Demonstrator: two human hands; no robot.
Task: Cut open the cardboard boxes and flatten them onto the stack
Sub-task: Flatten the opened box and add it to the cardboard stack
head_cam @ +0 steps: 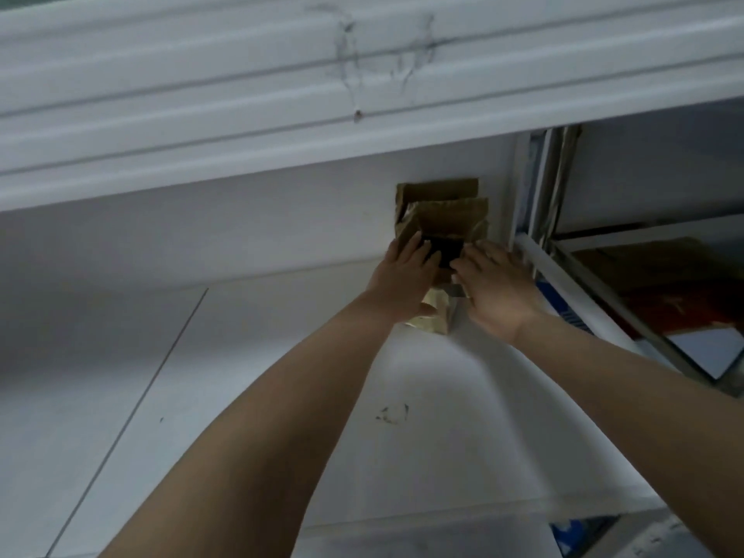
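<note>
Box position: we found the cardboard box (441, 231) straight ahead of us on the white worktop (249, 356), at the far end against the back wall, with both arms stretched out to reach it.
Long axis: it ran away from us, from a glossy taped end near our wrists to raised brown flaps at the wall; blur made the exact outline hard to read.
Left hand (402, 279): it lay on the left side of the box, fingers straight and pointing forward toward a dark opening in the top; we saw no curl around anything.
Right hand (497, 287): it lay on the right side, fingers extended and a little spread, flat against the cardboard.
Nearer hand: neither; the two sat level, one on each flank, with the box between them.
Knife: we could not make one out in either hand.
Stack: flat cardboard (648, 263) showed lower down to the right, past the worktop edge; we judged that to be the likely stack.
Coming move: we judged the box had to be drawn back toward us along its own length before any cutting.
</note>
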